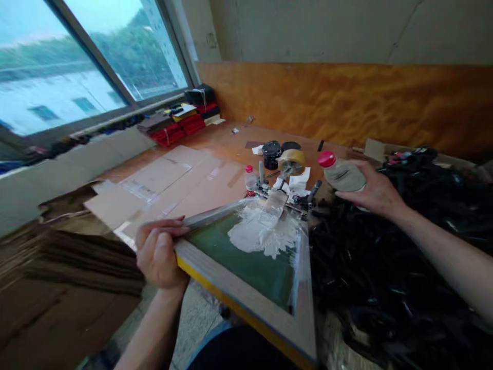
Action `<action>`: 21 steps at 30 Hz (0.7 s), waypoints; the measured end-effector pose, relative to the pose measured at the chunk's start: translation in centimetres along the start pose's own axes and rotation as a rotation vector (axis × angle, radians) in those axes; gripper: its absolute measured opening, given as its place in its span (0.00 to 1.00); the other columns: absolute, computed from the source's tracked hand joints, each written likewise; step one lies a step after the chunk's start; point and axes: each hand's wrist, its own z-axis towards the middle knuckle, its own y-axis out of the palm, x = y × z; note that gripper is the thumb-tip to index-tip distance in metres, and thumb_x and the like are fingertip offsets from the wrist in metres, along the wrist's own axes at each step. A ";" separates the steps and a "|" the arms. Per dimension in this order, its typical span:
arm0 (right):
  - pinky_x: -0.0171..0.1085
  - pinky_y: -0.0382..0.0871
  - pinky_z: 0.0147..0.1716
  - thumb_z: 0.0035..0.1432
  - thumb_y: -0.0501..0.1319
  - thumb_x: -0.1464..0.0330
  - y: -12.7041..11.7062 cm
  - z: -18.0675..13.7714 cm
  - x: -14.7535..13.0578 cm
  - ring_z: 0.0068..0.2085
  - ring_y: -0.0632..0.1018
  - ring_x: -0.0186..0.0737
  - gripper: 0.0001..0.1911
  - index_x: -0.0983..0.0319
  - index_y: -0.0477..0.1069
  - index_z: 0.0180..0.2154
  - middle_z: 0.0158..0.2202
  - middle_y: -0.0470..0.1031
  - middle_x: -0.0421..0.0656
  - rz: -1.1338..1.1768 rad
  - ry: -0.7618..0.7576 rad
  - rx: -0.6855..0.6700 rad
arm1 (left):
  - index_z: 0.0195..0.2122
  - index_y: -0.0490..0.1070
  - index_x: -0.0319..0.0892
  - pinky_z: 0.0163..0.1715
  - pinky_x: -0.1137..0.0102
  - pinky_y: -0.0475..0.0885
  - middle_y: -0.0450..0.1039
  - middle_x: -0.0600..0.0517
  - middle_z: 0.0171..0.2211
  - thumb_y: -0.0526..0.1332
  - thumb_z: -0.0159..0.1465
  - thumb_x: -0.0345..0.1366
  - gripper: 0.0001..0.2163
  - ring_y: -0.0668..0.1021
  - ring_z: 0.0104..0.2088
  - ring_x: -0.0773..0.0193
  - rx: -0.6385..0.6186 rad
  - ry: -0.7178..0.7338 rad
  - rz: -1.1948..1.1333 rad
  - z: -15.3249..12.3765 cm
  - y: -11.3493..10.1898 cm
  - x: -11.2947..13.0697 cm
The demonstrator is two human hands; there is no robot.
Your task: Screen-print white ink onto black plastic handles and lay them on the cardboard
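Observation:
A wooden printing screen frame (pixel 231 288) with green mesh lies tilted in front of me, a mass of white paste (pixel 262 231) spread on its far half. My left hand (pixel 157 252) is closed on the frame's left corner, thumb on top. My right hand (pixel 372 192) grips a grey plastic bottle with a red cap (pixel 339 172), held tilted over the table to the right of the frame. A flat scraper (pixel 276 201) rests in the paste at the frame's far edge.
Behind the frame stand a small red-capped bottle (pixel 250 180), black jars (pixel 271 153) and a tape roll (pixel 292 162). A heap of black items (pixel 404 267) fills the right side. Cardboard sheets (pixel 173 185) cover the table; stacked cardboard (pixel 57 267) lies left, red boxes (pixel 181 126) by the window.

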 end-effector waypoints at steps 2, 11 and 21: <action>0.44 0.71 0.45 0.50 0.64 0.60 -0.3 -2.1 -2.1 0.49 0.77 0.52 0.34 0.58 0.60 0.57 0.53 0.73 0.47 -0.083 -0.076 -0.126 | 0.23 0.73 0.39 0.41 0.62 0.72 0.71 0.50 0.28 0.51 0.63 0.31 0.14 0.76 0.35 0.61 -0.023 -0.021 -0.011 -0.4 -0.2 -0.2; 0.43 0.60 0.38 0.51 0.59 0.66 -0.7 -5.6 -7.1 0.41 0.75 0.48 0.31 0.61 0.61 0.58 0.43 0.74 0.49 -0.599 -0.404 -0.402 | 0.24 0.73 0.40 0.41 0.62 0.71 0.71 0.49 0.30 0.50 0.65 0.34 0.16 0.76 0.36 0.61 -0.053 0.012 -0.101 -1.4 -1.2 -1.5; 0.41 0.51 0.34 0.50 0.59 0.70 -0.8 -4.7 -9.6 0.38 0.72 0.48 0.29 0.61 0.63 0.56 0.39 0.74 0.49 -0.815 -0.497 -0.419 | 0.25 0.73 0.40 0.40 0.60 0.73 0.71 0.48 0.31 0.52 0.64 0.34 0.14 0.76 0.36 0.60 -0.045 0.022 -0.136 -2.0 -1.4 -2.1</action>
